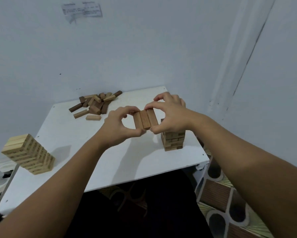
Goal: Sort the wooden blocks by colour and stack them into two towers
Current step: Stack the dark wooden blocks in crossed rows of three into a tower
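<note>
- Brown wood: a row of three dark blocks (145,119) lies side by side, held in the air between both hands, up and to the left of the dark tower (173,140).
- Their long axes run away from the person and slightly left; the row looks level.
- The right hand (170,114) pinches the row's right side, thumb at the near end and fingers at the far end, and sits directly over the dark tower, so it is the nearer hand.
- The left hand (122,125) pinches the left side likewise, thumb and fingers curled.
- Judging by this, the row must shift right and down onto the dark tower.
- Far left of that tower stands the light tower (28,154); behind-left lies the unsorted pile (95,103) on the white worktop (110,160).
</note>
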A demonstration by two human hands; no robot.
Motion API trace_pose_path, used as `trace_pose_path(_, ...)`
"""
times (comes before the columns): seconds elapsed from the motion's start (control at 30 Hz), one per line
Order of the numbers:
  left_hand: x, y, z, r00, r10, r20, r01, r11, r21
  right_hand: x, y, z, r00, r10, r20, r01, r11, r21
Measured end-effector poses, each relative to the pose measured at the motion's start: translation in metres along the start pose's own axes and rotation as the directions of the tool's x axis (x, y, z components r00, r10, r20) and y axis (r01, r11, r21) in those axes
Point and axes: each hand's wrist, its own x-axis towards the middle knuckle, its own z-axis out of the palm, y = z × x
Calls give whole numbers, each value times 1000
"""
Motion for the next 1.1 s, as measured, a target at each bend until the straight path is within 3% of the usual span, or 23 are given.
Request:
trace_pose_path(0.33,37,37,54,987,-56,152,55,998,9,-33,63,-29,981,155,120,-167,981,94)
trace_pose_path(1.1,34,40,62,949,-174,263,191,981,-41,-25,88,-18,950,164,264,-224,951,213)
